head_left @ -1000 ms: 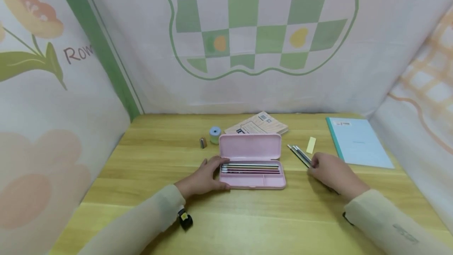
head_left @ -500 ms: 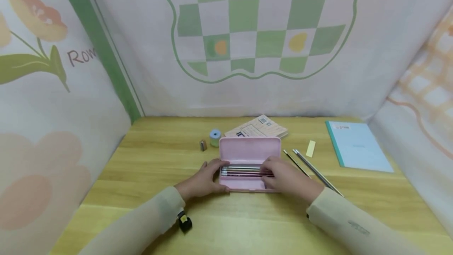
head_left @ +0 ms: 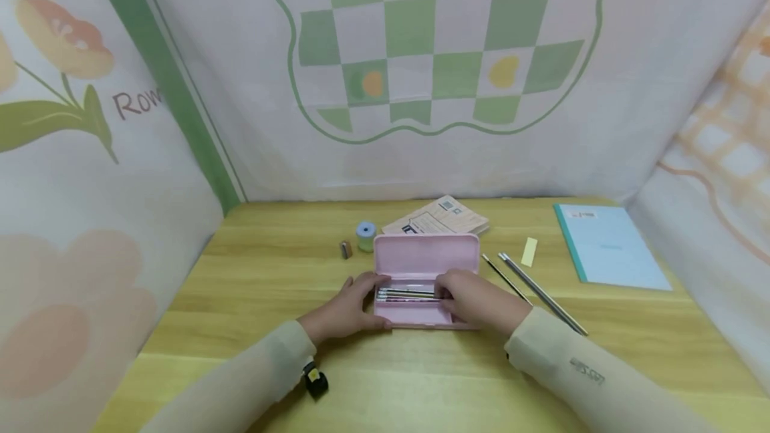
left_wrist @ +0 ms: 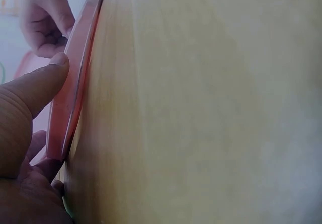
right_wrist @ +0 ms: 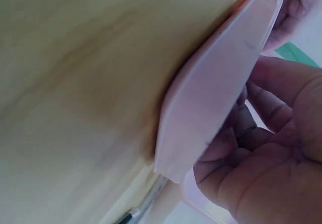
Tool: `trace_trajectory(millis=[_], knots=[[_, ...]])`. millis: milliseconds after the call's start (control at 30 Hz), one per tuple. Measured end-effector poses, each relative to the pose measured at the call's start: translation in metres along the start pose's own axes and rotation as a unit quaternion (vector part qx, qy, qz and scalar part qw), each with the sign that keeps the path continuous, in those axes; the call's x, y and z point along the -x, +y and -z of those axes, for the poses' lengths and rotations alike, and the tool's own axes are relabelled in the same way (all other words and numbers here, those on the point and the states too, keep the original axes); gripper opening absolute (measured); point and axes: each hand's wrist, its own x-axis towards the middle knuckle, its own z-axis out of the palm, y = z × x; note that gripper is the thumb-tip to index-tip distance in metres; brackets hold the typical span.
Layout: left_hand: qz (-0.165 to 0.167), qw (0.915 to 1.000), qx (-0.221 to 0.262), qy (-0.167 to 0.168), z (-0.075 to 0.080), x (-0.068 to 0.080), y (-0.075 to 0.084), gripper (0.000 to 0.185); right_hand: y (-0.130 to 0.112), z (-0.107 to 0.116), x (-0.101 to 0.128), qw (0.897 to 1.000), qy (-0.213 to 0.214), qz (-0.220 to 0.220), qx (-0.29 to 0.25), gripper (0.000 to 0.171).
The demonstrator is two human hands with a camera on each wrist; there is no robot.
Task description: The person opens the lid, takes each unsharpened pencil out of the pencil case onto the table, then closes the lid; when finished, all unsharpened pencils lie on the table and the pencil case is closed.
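A pink pencil case [head_left: 415,315] lies on the table with its lid [head_left: 427,254] raised at the back. Several pencils [head_left: 406,295] rest side by side in its rear compartment, eraser ends to the left. My left hand [head_left: 345,307] grips the left end of the case, thumb at the front edge and fingers behind, as the left wrist view also shows. Inside the right half, the curled fingers of my right hand [head_left: 478,298] pinch the pencils; their right ends are hidden under it. In the right wrist view, the case's front wall [right_wrist: 211,88] partly covers those fingertips.
To the right of the case lie a dark pencil [head_left: 506,278] and grey pencils [head_left: 541,291]. Beyond them are a yellow eraser [head_left: 529,252] and a light blue notebook [head_left: 613,246]. Behind stand a round blue-green container [head_left: 365,237], a small sharpener [head_left: 345,250] and a tan book [head_left: 439,217].
My right hand has left the loose pencils on the table and moved left into the case, onto the pencils there. My left hand has stayed at the case's left end.
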Motion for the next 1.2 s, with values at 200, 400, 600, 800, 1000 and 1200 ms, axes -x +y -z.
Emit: trace_trajectory(millis=[200, 400, 600, 800, 1000, 1200], knots=[[0.002, 1.0, -0.005, 0.0, 0.001, -0.001, -0.001, 0.09, 0.004, 0.002, -0.002, 1.0, -0.006, -0.005, -0.023, 0.015], [-0.004, 1.0, 0.005, -0.001, 0.002, -0.001, -0.001, 0.091, 0.006, 0.0, -0.002, 0.999, 0.007, -0.013, -0.047, 0.014], [-0.002, 1.0, 0.002, 0.0, 0.001, -0.001, -0.002, 0.091, 0.006, 0.001, 0.004, 0.997, 0.017, -0.013, -0.07, 0.011], [0.01, 0.9999, -0.005, -0.003, 0.0, -0.002, -0.002, 0.093, 0.011, 0.007, 0.023, 0.994, 0.057, -0.025, -0.09, 0.012], [0.017, 0.9998, -0.002, -0.007, 0.001, -0.001, 0.0, 0.093, 0.012, 0.028, 0.054, 0.988, 0.092, -0.08, -0.098, 0.009], [0.012, 0.9999, 0.003, -0.008, 0.002, -0.001, 0.0, 0.092, 0.025, 0.047, 0.087, 0.98, 0.141, -0.113, -0.079, 0.008]])
